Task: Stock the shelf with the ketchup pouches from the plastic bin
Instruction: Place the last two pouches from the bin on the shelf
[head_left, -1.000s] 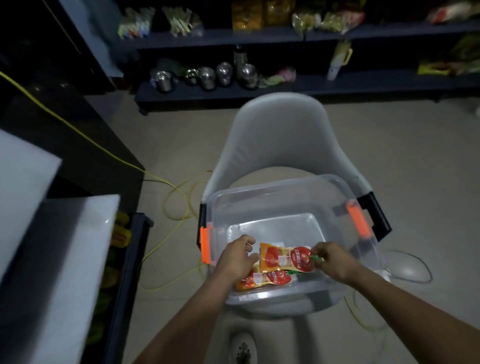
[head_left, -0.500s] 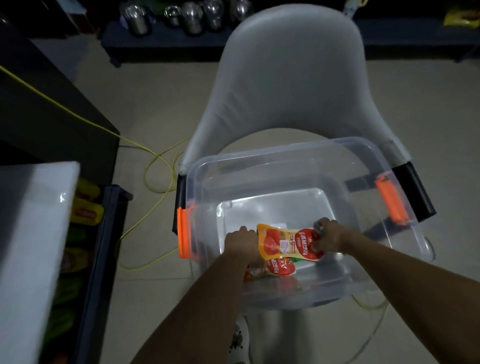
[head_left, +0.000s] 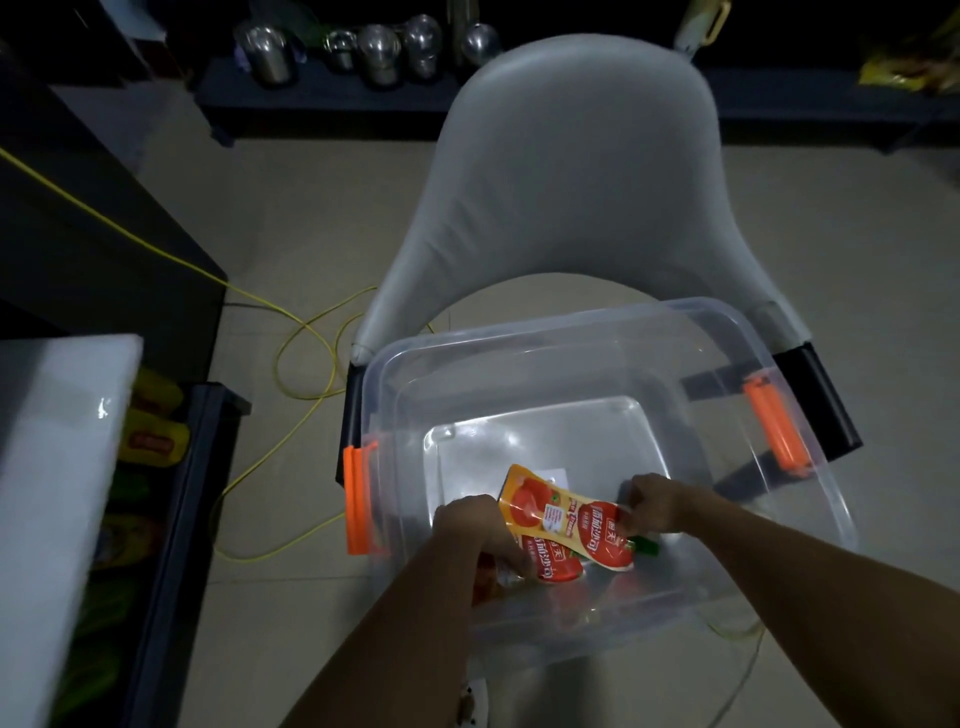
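Dim room, hard tiled floor. We start with the biggest form: a pale moulded chair (head_left: 561, 171) with a smooth curved back, and on its seat the plastic bin (head_left: 737, 364), clear, thin-walled, round-cornered, with orange latches at both ends. To the left, low and dark, sits a shelf (head_left: 205, 467) holding yellow and green packs; we take this for the stocking target, though little of it shows.

The bin is nearly bare. What remains lies at its near end: an upper ketchup pouch (head_left: 566, 519), glossy red and yellow film, flat and slack, overlapping a lower pouch (head_left: 550, 564) (a third may sit under the wrist; we cannot tell).

Our right hand (head_left: 655, 501) has its fingers pinched together on the upper pouch's right end, near a green cap (head_left: 644, 546). Our left hand (head_left: 475, 527) is curled down over the lower pouch, fingers closing on it; whether the grip is firm we cannot see.

Handling, as we judge it: light, soft, saggy, slick film. Best taken by the stiffer sealed edge or spout end, not the belly, which would slide and bulge.
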